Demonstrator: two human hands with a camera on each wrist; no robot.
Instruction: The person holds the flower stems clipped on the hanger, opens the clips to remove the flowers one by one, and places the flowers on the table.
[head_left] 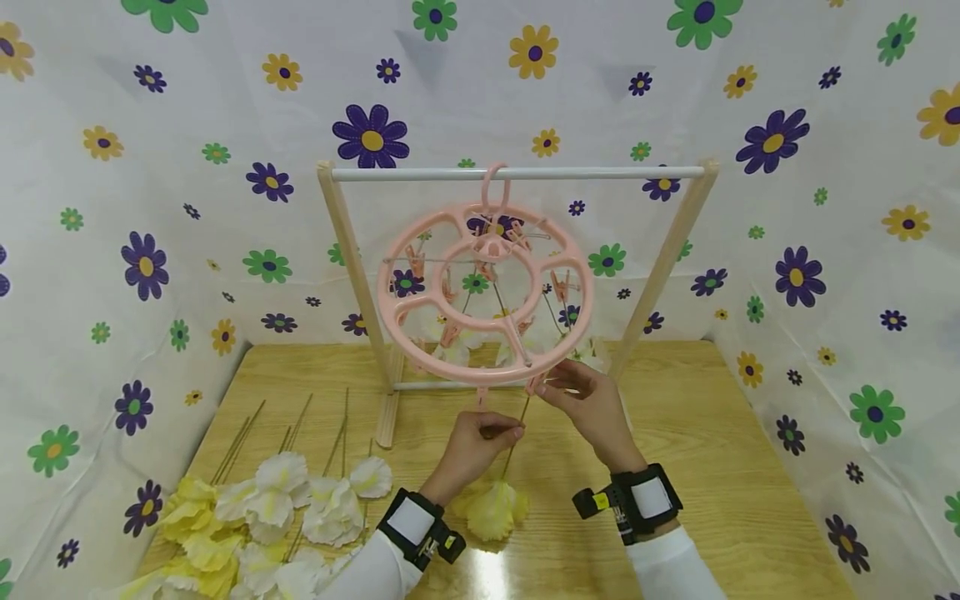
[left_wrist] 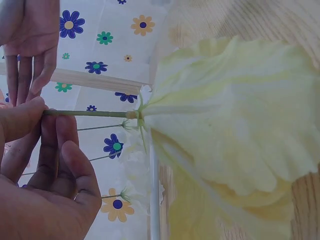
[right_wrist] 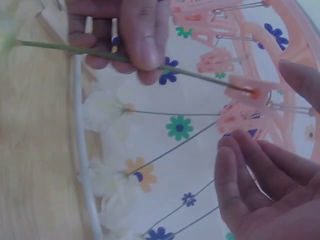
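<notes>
A yellow artificial flower (head_left: 491, 510) hangs head down by its green stem (left_wrist: 90, 113). My left hand (head_left: 480, 446) pinches that stem between thumb and fingers, partway along it. The stem's upper end sits in a pink clothespin (right_wrist: 245, 92) of the round pink drying hanger (head_left: 487, 375). Beside this clothespin is my right hand (head_left: 588, 408), its thumb and fingers spread on either side without visibly gripping it. White artificial flowers (right_wrist: 107, 107) hang from other clothespins at the back of the hanger.
The hanger's hook (head_left: 495, 179) loops over the white bar (head_left: 600, 173) of a wooden-sided rack (head_left: 667, 258). Several yellow flowers (head_left: 202, 533) and white flowers (head_left: 273, 496) lie at the left of the wooden table (head_left: 720, 483). Flower-patterned cloth (head_left: 480, 92) surrounds the table.
</notes>
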